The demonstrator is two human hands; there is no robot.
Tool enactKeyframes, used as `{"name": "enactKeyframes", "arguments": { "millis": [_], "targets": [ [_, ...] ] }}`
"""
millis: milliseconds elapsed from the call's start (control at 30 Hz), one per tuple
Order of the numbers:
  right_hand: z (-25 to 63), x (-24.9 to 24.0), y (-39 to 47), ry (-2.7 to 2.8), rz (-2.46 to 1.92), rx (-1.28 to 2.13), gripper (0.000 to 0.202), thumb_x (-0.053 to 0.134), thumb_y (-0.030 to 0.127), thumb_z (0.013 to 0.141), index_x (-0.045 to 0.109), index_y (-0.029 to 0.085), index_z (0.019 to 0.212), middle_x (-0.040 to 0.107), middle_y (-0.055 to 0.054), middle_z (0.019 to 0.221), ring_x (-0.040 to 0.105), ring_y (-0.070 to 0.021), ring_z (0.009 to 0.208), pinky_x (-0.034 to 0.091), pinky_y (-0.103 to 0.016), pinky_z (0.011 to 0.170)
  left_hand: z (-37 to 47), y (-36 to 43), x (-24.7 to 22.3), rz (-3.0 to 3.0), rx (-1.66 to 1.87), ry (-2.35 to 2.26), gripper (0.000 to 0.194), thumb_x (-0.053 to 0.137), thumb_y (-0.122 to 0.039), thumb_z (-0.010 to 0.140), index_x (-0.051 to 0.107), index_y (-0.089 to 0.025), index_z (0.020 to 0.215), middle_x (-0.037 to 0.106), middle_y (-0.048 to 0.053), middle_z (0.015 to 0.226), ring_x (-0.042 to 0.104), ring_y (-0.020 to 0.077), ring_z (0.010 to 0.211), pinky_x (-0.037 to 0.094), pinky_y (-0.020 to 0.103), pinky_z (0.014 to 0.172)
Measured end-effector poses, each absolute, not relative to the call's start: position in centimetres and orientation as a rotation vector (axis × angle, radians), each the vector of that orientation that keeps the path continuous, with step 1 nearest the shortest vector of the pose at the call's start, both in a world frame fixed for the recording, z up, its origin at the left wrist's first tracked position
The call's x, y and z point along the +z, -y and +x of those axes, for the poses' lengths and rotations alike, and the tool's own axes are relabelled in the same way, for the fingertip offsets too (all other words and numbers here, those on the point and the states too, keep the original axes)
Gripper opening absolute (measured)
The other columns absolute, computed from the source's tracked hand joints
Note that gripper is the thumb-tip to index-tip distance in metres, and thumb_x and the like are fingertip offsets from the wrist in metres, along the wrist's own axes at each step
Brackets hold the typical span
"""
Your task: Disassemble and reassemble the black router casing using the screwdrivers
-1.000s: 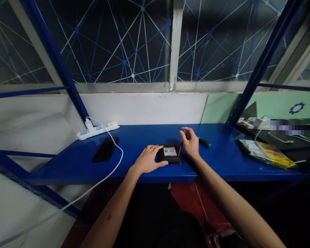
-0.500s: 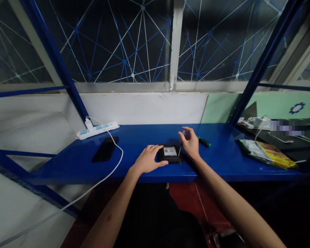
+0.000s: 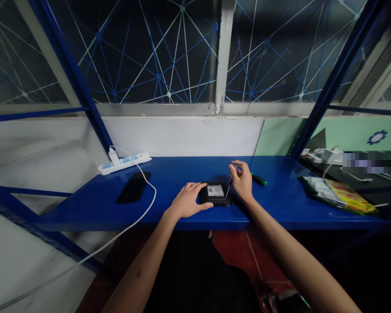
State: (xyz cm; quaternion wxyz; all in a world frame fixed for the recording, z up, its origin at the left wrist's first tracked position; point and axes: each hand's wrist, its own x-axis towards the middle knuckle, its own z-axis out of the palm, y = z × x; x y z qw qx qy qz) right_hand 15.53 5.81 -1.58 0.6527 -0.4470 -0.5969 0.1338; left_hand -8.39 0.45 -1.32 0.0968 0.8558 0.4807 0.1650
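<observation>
A small black box [image 3: 216, 201] with a white label lies on the blue table [image 3: 182, 224] near its front edge. Around the box's left side my left hand [image 3: 189, 201] is wrapped, fingers at the back and thumb at the front. My right hand [image 3: 241, 179] is closed on a screwdriver [image 3: 228, 188], whose shaft slants down to the box's right part. Fingers partly hide its handle. Just right of my right hand lies a green and black tool [image 3: 259, 179].
A black phone [image 3: 133, 188] and a white power strip [image 3: 125, 162] are on the left, with a white cable [image 3: 140, 217] running over the front edge. A yellow and green packet [image 3: 340, 194] lies at the right. Blue posts frame both sides.
The screwdriver in my right hand leans further to the right, and the fingers have shifted slightly on its handle. My left hand keeps its place on the box.
</observation>
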Motion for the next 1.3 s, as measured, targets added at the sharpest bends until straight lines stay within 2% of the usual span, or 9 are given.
{"name": "enactKeyframes", "arguments": {
  "millis": [133, 267, 400, 533, 633, 733, 900, 1167, 1300],
  "targets": [
    [15.5, -1.6, -5.8, 1.326, -1.030, 0.325, 0.036, 0.062, 0.046, 0.089, 0.063, 0.021, 0.114, 0.067, -0.007, 0.100, 0.062, -0.0141, 0.061, 0.052, -0.029, 0.057, -8.5, -0.5, -1.4, 2.535, 0.490, -1.425, 0.083, 0.051, -0.078, 0.085, 0.039, -0.026, 0.149, 0.047, 0.009, 0.151, 0.038, 0.0345, 0.140, 0.034, 0.051, 0.113],
    [15.4, -1.5, -5.6, 1.307, -1.027, 0.391, 0.033, 0.047, 0.044, 0.097, 0.057, 0.022, 0.120, 0.070, -0.004, 0.094, 0.062, -0.0128, 0.053, 0.048, -0.026, 0.048, -8.5, -0.7, -1.4, 2.531, 0.496, -1.420, 0.083, 0.051, -0.078, 0.085, 0.038, -0.027, 0.150, 0.047, 0.008, 0.151, 0.038, 0.0347, 0.140, 0.035, 0.052, 0.113],
    [15.4, -1.3, -5.4, 1.297, -1.000, 0.426, 0.032, 0.037, 0.044, 0.100, 0.056, 0.022, 0.114, 0.071, -0.004, 0.095, 0.062, -0.0114, 0.051, 0.049, -0.025, 0.048, -8.4, -0.6, -1.4, 2.524, 0.491, -1.424, 0.083, 0.051, -0.078, 0.085, 0.038, -0.028, 0.149, 0.047, 0.008, 0.152, 0.038, 0.0354, 0.140, 0.036, 0.052, 0.112],
    [15.4, -1.2, -5.4, 1.297, -1.004, 0.398, 0.031, 0.052, 0.047, 0.094, 0.061, 0.021, 0.109, 0.069, -0.005, 0.095, 0.061, -0.0118, 0.053, 0.048, -0.026, 0.049, -8.4, -0.5, -1.4, 2.521, 0.487, -1.431, 0.083, 0.050, -0.079, 0.085, 0.038, -0.028, 0.149, 0.047, 0.008, 0.152, 0.037, 0.0358, 0.141, 0.035, 0.052, 0.113],
    [15.3, -1.2, -5.4, 1.301, -1.007, 0.381, 0.035, 0.058, 0.046, 0.092, 0.064, 0.021, 0.115, 0.069, -0.006, 0.098, 0.062, -0.0127, 0.056, 0.049, -0.027, 0.051, -8.4, -0.5, -1.3, 2.524, 0.484, -1.428, 0.084, 0.050, -0.079, 0.085, 0.038, -0.027, 0.150, 0.046, 0.009, 0.152, 0.037, 0.0358, 0.141, 0.034, 0.053, 0.113],
    [15.3, -1.1, -5.3, 1.294, -1.006, 0.399, 0.037, 0.049, 0.045, 0.096, 0.061, 0.021, 0.121, 0.070, -0.005, 0.095, 0.063, -0.0127, 0.055, 0.050, -0.027, 0.051, -8.5, -0.6, -1.3, 2.525, 0.487, -1.421, 0.084, 0.050, -0.079, 0.085, 0.038, -0.027, 0.150, 0.047, 0.009, 0.152, 0.037, 0.0356, 0.141, 0.034, 0.053, 0.113],
    [15.2, -1.0, -4.9, 1.281, -0.985, 0.428, 0.034, 0.035, 0.044, 0.101, 0.057, 0.022, 0.116, 0.072, -0.003, 0.094, 0.063, -0.0113, 0.052, 0.051, -0.026, 0.052, -8.5, -0.6, -1.4, 2.520, 0.495, -1.416, 0.083, 0.051, -0.078, 0.085, 0.038, -0.028, 0.150, 0.047, 0.009, 0.151, 0.038, 0.0359, 0.140, 0.034, 0.053, 0.112],
    [15.3, -1.0, -5.0, 1.286, -1.016, 0.389, 0.033, 0.055, 0.050, 0.093, 0.060, 0.022, 0.110, 0.063, -0.001, 0.083, 0.060, -0.0136, 0.054, 0.049, -0.027, 0.053, -8.4, -0.5, -1.3, 2.519, 0.480, -1.422, 0.084, 0.050, -0.079, 0.085, 0.037, -0.028, 0.150, 0.046, 0.009, 0.153, 0.037, 0.0360, 0.141, 0.035, 0.053, 0.112],
    [15.4, -1.1, -5.2, 1.293, -1.023, 0.365, 0.033, 0.061, 0.048, 0.090, 0.061, 0.021, 0.109, 0.065, -0.003, 0.090, 0.060, -0.0136, 0.057, 0.050, -0.028, 0.055, -8.4, -0.5, -1.2, 2.524, 0.480, -1.424, 0.083, 0.050, -0.078, 0.086, 0.037, -0.027, 0.150, 0.046, 0.009, 0.152, 0.037, 0.0354, 0.141, 0.035, 0.052, 0.112]
  ]
}}
